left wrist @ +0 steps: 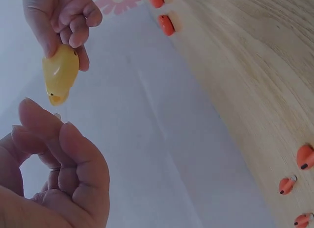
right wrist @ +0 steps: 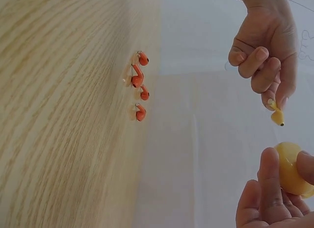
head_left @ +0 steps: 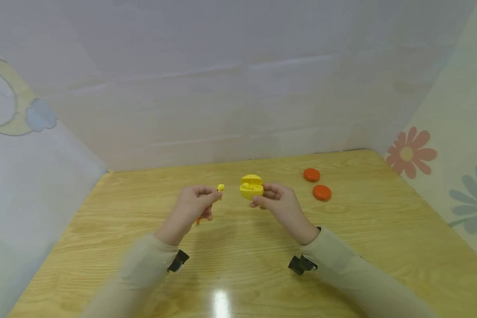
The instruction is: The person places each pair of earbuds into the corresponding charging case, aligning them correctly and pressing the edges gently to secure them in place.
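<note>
My left hand (head_left: 192, 205) pinches a yellow earbud (right wrist: 277, 116) by its stem between thumb and fingertips, with its rounded head pointing up in the head view. My right hand (head_left: 280, 201) grips a small yellow earbud case (head_left: 251, 191) from its right side, its lid raised. A yellow earbud shape shows inside the case on the left; the rest of the inside is too small to tell. Earbud and case are held apart above the table, a short gap between them. In the left wrist view the fingers hide most of the earbud.
Two closed orange cases (head_left: 312, 175) lie on the wooden table (head_left: 361, 247) at the back right. Several orange earbuds (right wrist: 137, 78) lie in a row on the table, mostly behind the left hand in the head view. A pale cloth wall (head_left: 238, 97) rises behind the table.
</note>
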Motion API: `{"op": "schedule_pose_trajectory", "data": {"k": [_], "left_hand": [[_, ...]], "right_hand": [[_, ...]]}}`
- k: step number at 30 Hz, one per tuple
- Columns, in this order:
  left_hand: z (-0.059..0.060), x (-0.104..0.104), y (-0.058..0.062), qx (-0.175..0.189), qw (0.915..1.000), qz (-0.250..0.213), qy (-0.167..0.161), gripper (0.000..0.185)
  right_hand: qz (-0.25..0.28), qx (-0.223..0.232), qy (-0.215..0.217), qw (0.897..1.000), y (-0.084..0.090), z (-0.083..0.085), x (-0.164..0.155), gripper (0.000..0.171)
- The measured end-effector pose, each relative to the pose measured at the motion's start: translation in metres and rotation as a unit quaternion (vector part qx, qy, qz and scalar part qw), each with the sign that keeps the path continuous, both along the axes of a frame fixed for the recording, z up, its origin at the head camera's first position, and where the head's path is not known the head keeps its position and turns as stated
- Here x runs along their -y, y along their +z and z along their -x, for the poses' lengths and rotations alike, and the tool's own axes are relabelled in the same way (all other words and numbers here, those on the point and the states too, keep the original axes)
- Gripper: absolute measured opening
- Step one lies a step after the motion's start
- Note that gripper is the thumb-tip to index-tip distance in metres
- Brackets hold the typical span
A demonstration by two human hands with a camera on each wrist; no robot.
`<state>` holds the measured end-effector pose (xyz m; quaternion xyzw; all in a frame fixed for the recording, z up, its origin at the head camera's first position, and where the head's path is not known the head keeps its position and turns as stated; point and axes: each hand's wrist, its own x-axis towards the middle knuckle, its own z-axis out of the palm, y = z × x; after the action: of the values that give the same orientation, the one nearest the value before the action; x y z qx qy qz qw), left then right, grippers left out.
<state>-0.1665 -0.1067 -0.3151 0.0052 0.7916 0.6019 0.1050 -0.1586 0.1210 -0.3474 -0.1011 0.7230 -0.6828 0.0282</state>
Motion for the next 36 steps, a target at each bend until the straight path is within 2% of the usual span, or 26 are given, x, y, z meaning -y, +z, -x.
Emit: {"op": "schedule_pose_trajectory", "data": {"k": [5, 19, 27, 36], "left_hand": [[-0.001, -0.011, 0.001, -0.005, 1.0, -0.001, 0.002, 0.021], [-0.007, -0.021, 0.007, -0.016, 0.9998, -0.003, 0.008, 0.021], [-0.011, -0.029, 0.011, -0.043, 0.9991, 0.001, 0.004, 0.02], [-0.012, -0.04, 0.012, -0.081, 0.9966, 0.002, -0.016, 0.017]], "right_hand": [[-0.004, -0.001, 0.001, 1.0, 0.0, 0.0, 0.0, 0.036], [0.0, 0.012, -0.008, 1.0, 0.001, 0.0, 0.002, 0.037], [0.005, 0.011, -0.008, 1.0, 0.0, 0.0, 0.001, 0.038], [0.01, 0.003, -0.002, 1.0, 0.0, 0.0, 0.002, 0.035]]}}
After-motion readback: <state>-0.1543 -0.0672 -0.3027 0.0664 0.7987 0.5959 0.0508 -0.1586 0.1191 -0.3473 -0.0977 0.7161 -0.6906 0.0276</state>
